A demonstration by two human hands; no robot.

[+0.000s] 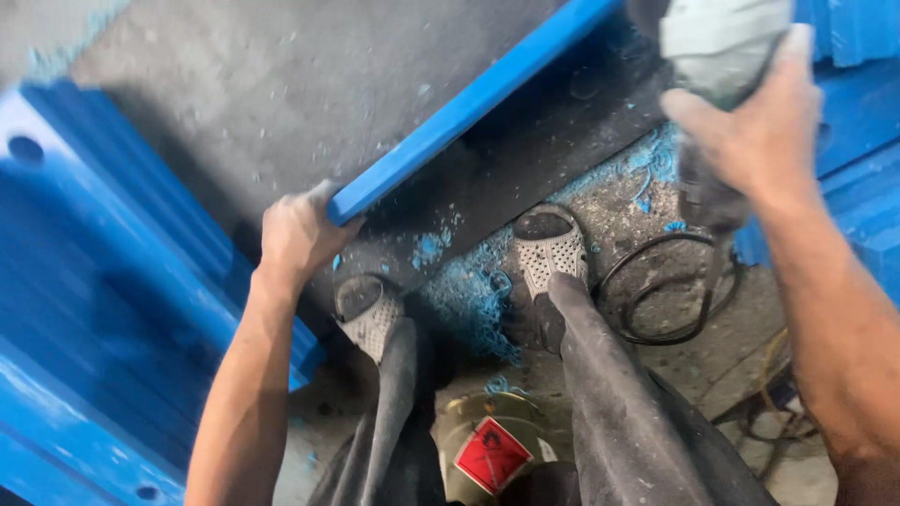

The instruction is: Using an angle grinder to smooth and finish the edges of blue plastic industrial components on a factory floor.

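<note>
A long blue plastic bar [469, 103] slants from the top middle down to the left. My left hand [298, 232] grips its lower end. My right hand [759, 131] is at the top right, closed around a grey-green hand power tool [717, 42] whose dark body hangs down below the hand. The tool's working end is hidden. The bar lies over a dark grey flat sheet [281, 84] dusted with blue shavings.
Large blue plastic panels [103, 309] stand at the left, and more blue parts [862, 141] at the right. A black cable [656, 290] coils on the floor. My two feet in perforated sandals [548, 253] stand among blue shavings [469, 300]. A can with a red diamond label [492, 450] sits below.
</note>
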